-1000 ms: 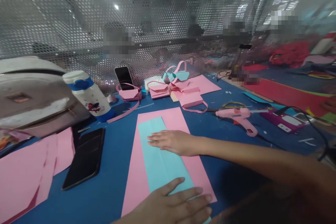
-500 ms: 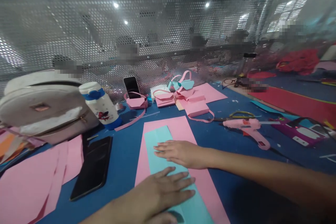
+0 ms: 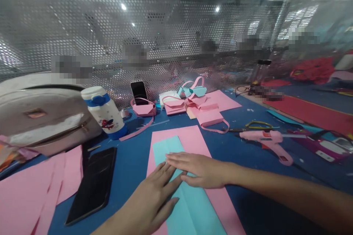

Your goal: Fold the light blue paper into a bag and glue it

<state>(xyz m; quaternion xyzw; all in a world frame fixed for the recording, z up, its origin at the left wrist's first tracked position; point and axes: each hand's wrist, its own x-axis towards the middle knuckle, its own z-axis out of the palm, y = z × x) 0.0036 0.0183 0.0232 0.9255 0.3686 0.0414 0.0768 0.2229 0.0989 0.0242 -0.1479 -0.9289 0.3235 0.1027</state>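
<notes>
A long light-blue folded paper (image 3: 190,205) lies on a larger pink sheet (image 3: 190,132) on the blue table. My left hand (image 3: 157,191) rests on the blue paper's left edge, its fingers spread. From the right, my right hand (image 3: 198,169) lies flat across the same paper, fingers stretched to the left and thumb apart. The fingertips of both hands meet or overlap near the paper's middle. Neither hand grips anything.
At left are a black phone (image 3: 93,183), pink sheets (image 3: 30,191), a bottle (image 3: 104,114) and a bag (image 3: 49,117). Small pink paper bags (image 3: 209,115) stand behind. A pink glue gun (image 3: 267,141) and scissors (image 3: 257,125) lie right. A perforated metal screen (image 3: 171,33) rises behind.
My left hand has moved up and left along the blue paper, to touch or nearly touch my right hand. The right hand's thumb is now spread. The view has shifted slightly.
</notes>
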